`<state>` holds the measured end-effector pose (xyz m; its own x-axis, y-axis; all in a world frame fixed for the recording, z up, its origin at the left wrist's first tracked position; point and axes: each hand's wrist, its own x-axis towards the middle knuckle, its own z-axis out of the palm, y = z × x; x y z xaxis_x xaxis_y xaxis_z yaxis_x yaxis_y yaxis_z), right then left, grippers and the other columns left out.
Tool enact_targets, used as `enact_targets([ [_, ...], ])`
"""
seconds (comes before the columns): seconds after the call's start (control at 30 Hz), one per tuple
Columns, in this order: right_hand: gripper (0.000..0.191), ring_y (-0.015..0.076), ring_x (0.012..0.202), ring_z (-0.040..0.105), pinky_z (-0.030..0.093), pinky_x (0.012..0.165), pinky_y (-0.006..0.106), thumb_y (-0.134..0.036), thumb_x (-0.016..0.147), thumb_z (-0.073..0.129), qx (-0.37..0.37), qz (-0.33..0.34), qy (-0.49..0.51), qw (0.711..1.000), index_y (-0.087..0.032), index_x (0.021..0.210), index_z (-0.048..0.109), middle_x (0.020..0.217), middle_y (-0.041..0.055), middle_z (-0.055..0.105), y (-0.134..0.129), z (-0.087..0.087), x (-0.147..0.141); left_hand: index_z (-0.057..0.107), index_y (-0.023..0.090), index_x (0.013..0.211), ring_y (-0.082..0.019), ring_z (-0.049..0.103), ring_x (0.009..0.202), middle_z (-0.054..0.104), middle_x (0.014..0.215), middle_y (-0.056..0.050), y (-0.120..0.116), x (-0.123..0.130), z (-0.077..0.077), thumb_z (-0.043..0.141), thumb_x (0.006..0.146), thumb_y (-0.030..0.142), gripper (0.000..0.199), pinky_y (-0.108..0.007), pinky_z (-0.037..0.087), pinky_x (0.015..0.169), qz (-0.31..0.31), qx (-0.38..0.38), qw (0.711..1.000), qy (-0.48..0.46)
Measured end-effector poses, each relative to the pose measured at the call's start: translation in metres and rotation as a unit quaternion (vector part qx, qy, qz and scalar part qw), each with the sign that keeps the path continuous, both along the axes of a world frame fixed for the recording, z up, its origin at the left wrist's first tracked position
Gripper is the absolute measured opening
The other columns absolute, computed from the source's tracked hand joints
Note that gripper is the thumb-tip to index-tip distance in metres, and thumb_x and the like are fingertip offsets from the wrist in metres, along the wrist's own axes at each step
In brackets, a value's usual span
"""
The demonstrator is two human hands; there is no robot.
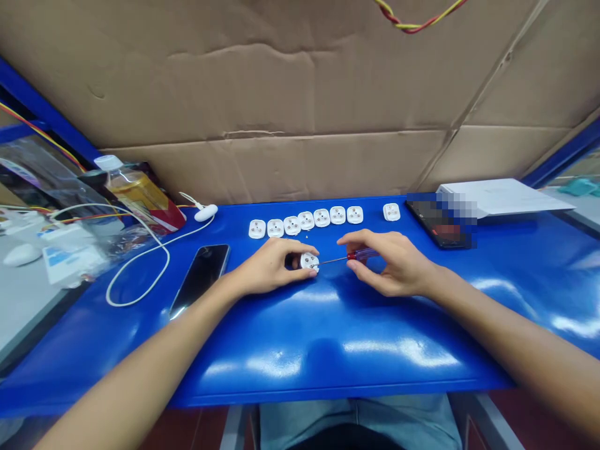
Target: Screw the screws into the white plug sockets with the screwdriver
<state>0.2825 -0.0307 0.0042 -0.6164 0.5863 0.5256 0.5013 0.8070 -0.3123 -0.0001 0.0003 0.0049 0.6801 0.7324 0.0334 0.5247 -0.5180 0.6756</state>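
Observation:
My left hand (272, 265) is closed around the edge of a small white plastic electrical fitting (309, 261), whose open face shows metal parts. In my right hand (394, 262) is a screwdriver (359, 255) with a red and clear purplish handle, held between thumb and fingers. Its thin shaft points left, and the tip reaches the fitting's face; whether it sits in a screw I cannot tell. Behind my hands stands a row of several similar white fittings (321, 217). One more white fitting (390, 212) lies apart at the right of the row.
On the blue tabletop (300, 356), a phone (201, 278) lies left of my left arm beside a white cable (135, 303). A bottle (145, 197) stands back left. At right are a dark device (431, 222) and a white box (506, 197). Cardboard (281, 94) lines the back.

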Motion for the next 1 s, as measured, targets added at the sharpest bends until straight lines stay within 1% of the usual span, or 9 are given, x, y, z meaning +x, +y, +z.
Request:
enact_targets([
  [0.07, 0.028, 0.019, 0.08, 0.079, 0.059, 0.071, 0.029, -0.024, 0.098, 0.061, 0.004, -0.007, -0.001, 1.0, -0.021, 0.126, 0.06, 0.096, 0.0044, 0.08, 0.0003, -0.0002, 0.0, 0.078, 0.019, 0.128, -0.024, 0.074, 0.099, 0.08, 0.115, -0.009, -0.0003, 0.0, 0.0002, 0.077, 0.093, 0.048, 0.045, -0.03, 0.055, 0.086, 0.0, 0.004, 1.0, 0.0],
  [0.2, 0.022, 0.0196, 0.068, 0.076, 0.054, 0.059, 0.028, -0.03, 0.102, 0.061, 0.014, -0.04, -0.026, 0.999, -0.021, 0.122, 0.062, 0.083, 0.0017, 0.079, 0.0007, 0.0, 0.0001, 0.078, 0.02, 0.128, -0.024, 0.074, 0.1, 0.08, 0.116, -0.008, -0.0003, 0.0, 0.0001, 0.077, 0.093, 0.049, 0.045, -0.03, 0.055, 0.087, -0.003, 0.009, 1.0, -0.002],
  [0.33, 0.021, 0.0193, 0.083, 0.077, 0.06, 0.074, 0.03, -0.024, 0.1, 0.058, -0.006, 0.0, 0.003, 1.0, -0.02, 0.12, 0.06, 0.098, 0.0059, 0.079, -0.0002, 0.0025, -0.0014, 0.078, 0.019, 0.128, -0.024, 0.074, 0.098, 0.08, 0.114, -0.008, -0.0003, 0.0006, -0.0003, 0.078, 0.093, 0.046, 0.045, -0.03, 0.055, 0.087, 0.005, 0.008, 1.0, 0.003],
  [0.37, 0.02, 0.0189, 0.084, 0.077, 0.06, 0.075, 0.029, -0.022, 0.099, 0.058, -0.004, 0.002, 0.009, 1.0, -0.021, 0.119, 0.06, 0.099, 0.0057, 0.079, -0.0006, 0.0028, -0.002, 0.078, 0.019, 0.129, -0.024, 0.074, 0.098, 0.08, 0.114, -0.008, -0.0005, 0.0009, -0.0004, 0.078, 0.093, 0.046, 0.045, -0.03, 0.055, 0.087, 0.004, 0.009, 1.0, 0.004],
  [0.5, 0.016, 0.0179, 0.068, 0.075, 0.052, 0.057, 0.027, -0.026, 0.103, 0.058, 0.013, -0.035, 0.003, 0.999, -0.021, 0.118, 0.061, 0.084, 0.0019, 0.078, -0.0015, 0.0021, -0.003, 0.078, 0.019, 0.128, -0.023, 0.074, 0.097, 0.081, 0.114, -0.008, -0.0014, 0.0017, -0.0006, 0.078, 0.093, 0.045, 0.044, -0.03, 0.054, 0.085, -0.011, 0.014, 1.0, 0.0],
  [0.67, 0.022, 0.0186, 0.081, 0.078, 0.058, 0.07, 0.028, -0.022, 0.099, 0.058, -0.023, -0.001, 0.017, 1.0, -0.021, 0.121, 0.057, 0.098, 0.005, 0.079, -0.0011, 0.002, -0.001, 0.077, 0.019, 0.128, -0.023, 0.074, 0.096, 0.081, 0.115, -0.008, -0.0013, 0.0019, -0.0013, 0.079, 0.093, 0.044, 0.044, -0.03, 0.055, 0.085, -0.01, 0.016, 1.0, -0.004],
  [0.8, 0.016, 0.0197, 0.072, 0.077, 0.054, 0.059, 0.028, -0.027, 0.102, 0.058, 0.002, -0.043, -0.002, 0.999, -0.021, 0.118, 0.059, 0.089, 0.0041, 0.079, -0.0017, 0.003, -0.0011, 0.077, 0.02, 0.128, -0.022, 0.074, 0.093, 0.081, 0.112, -0.007, -0.0015, 0.002, -0.0013, 0.079, 0.093, 0.044, 0.043, -0.03, 0.055, 0.082, -0.017, 0.014, 1.0, -0.004],
  [0.93, 0.018, 0.0181, 0.08, 0.077, 0.059, 0.071, 0.028, -0.022, 0.1, 0.057, -0.009, 0.001, 0.018, 1.0, -0.021, 0.118, 0.058, 0.097, 0.0057, 0.079, -0.0025, 0.003, -0.0022, 0.077, 0.019, 0.127, -0.022, 0.074, 0.094, 0.081, 0.112, -0.007, -0.0024, 0.0027, -0.0012, 0.079, 0.093, 0.044, 0.042, -0.03, 0.055, 0.084, -0.017, 0.023, 1.0, -0.007],
  [1.0, 0.016, 0.0169, 0.077, 0.077, 0.058, 0.069, 0.027, -0.021, 0.099, 0.058, 0.006, 0.002, 0.016, 1.0, -0.022, 0.115, 0.058, 0.094, 0.0034, 0.079, -0.0027, 0.0018, -0.0024, 0.077, 0.019, 0.127, -0.022, 0.074, 0.095, 0.081, 0.113, -0.007, -0.0031, 0.0034, -0.0012, 0.079, 0.093, 0.043, 0.042, -0.031, 0.055, 0.086, -0.022, 0.031, 0.999, -0.008],
])
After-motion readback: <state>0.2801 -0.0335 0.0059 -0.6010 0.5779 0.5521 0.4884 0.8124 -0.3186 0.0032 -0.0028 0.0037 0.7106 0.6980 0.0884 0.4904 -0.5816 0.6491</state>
